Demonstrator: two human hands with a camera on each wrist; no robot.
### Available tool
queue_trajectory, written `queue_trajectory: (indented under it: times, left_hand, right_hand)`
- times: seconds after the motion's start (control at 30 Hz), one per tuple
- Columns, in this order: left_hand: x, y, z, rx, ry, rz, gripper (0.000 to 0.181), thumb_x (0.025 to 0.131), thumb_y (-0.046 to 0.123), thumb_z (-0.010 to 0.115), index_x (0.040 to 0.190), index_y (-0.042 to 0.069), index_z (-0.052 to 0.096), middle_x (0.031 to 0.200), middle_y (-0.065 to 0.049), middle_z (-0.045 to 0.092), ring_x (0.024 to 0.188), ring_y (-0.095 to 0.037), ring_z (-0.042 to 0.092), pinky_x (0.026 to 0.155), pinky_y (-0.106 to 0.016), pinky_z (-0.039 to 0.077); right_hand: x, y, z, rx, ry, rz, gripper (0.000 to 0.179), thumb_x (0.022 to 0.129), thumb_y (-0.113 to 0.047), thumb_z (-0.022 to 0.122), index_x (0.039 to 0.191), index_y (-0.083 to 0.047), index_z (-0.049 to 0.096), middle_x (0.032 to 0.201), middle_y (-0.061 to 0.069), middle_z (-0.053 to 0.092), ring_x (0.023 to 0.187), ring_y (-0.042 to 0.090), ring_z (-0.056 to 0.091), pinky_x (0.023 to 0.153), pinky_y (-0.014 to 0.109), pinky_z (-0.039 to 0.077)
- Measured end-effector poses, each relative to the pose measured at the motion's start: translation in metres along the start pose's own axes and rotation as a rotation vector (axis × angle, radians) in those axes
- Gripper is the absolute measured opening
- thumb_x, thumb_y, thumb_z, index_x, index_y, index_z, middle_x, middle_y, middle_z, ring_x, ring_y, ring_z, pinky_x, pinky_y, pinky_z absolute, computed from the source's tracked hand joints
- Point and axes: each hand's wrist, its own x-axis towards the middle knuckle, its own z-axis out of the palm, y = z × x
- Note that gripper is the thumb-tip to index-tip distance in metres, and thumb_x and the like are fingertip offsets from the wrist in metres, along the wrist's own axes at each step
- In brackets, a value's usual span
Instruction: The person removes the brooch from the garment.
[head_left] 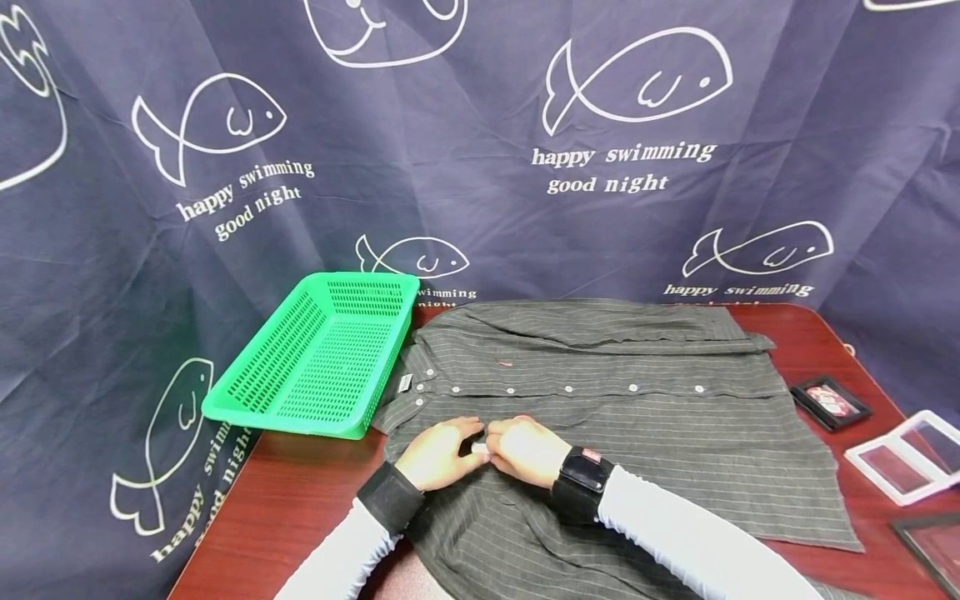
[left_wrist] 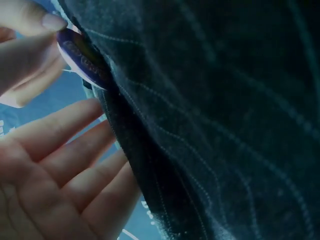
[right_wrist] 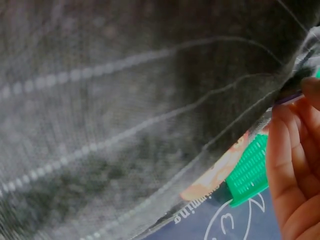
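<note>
A dark grey pinstriped shirt (head_left: 660,433) with white buttons lies across the table. Both hands work close together on its near front. My right hand (head_left: 525,450) pinches a round purple badge (left_wrist: 82,57) with lettering and a pale rim, at the cloth's edge. In the right wrist view, thumb and forefinger of the right hand (right_wrist: 295,160) meet at the badge's edge. My left hand (head_left: 438,454) faces it, fingertips at the fabric. Its fingers (left_wrist: 75,175) show nearly straight beneath the shirt's edge in the left wrist view. In the head view the hands hide most of the badge.
A green plastic basket (head_left: 367,408) stands at the table's back left, beside the collar. To the right lie a small black frame (head_left: 855,410) with a picture, a white double frame (head_left: 900,492) and a dark frame (head_left: 911,533). A printed curtain (head_left: 495,225) hangs behind.
</note>
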Motion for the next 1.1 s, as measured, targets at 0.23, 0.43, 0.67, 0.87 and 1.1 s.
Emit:
queue_trajectory:
  times: [0.23, 0.43, 0.67, 0.87, 1.1]
  left_hand:
    - [-0.0006, 0.0018, -0.0002, -0.001, 0.136, 0.006, 0.036, 0.086, 0.030, 0.073, 0.113, 0.006, 0.070, 0.112, -0.008, 0.072, 0.106, -0.021, 0.068, 0.089, -0.037, 0.054]
    - [-0.0018, 0.0043, -0.0011, 0.027, 0.155, 0.006, 0.028, 0.081, 0.025, 0.078, 0.102, 0.008, 0.072, 0.100, -0.005, 0.072, 0.093, -0.019, 0.069, 0.081, -0.035, 0.055]
    - [-0.0025, 0.0052, 0.0003, 0.060, 0.177, 0.010, 0.013, 0.079, 0.020, 0.079, 0.086, 0.014, 0.070, 0.086, 0.002, 0.067, 0.077, -0.013, 0.065, 0.069, -0.031, 0.053]
    - [-0.0011, 0.0034, 0.0035, 0.101, 0.224, 0.052, 0.009, 0.080, 0.014, 0.078, 0.081, 0.014, 0.069, 0.080, 0.004, 0.065, 0.073, -0.010, 0.062, 0.068, -0.028, 0.052]
    - [-0.0004, 0.0018, 0.0050, 0.126, 0.254, 0.099, 0.010, 0.081, 0.008, 0.076, 0.081, 0.012, 0.068, 0.079, 0.003, 0.065, 0.074, -0.012, 0.065, 0.068, -0.028, 0.053]
  right_hand:
    - [0.0012, 0.0005, -0.0015, 0.049, -0.004, 0.088, 0.015, 0.078, -0.013, 0.076, 0.071, -0.016, 0.063, 0.072, -0.006, 0.053, 0.062, 0.007, 0.049, 0.060, 0.022, 0.046]
    - [0.0025, -0.0005, -0.0032, 0.076, -0.012, 0.162, 0.014, 0.081, -0.013, 0.074, 0.073, -0.016, 0.063, 0.071, -0.006, 0.054, 0.062, 0.007, 0.050, 0.058, 0.021, 0.045]
    - [0.0032, -0.0008, -0.0047, 0.105, 0.002, 0.191, 0.014, 0.081, -0.012, 0.072, 0.074, -0.015, 0.061, 0.071, -0.006, 0.055, 0.062, 0.007, 0.051, 0.057, 0.021, 0.044]
    - [0.0034, -0.0001, -0.0034, 0.108, 0.017, 0.187, 0.014, 0.080, -0.011, 0.073, 0.074, -0.015, 0.061, 0.071, -0.006, 0.055, 0.062, 0.007, 0.052, 0.059, 0.022, 0.045]
    - [0.0038, -0.0007, -0.0062, 0.125, 0.011, 0.224, 0.010, 0.082, -0.011, 0.072, 0.076, -0.014, 0.063, 0.074, -0.004, 0.057, 0.065, 0.009, 0.055, 0.061, 0.023, 0.047]
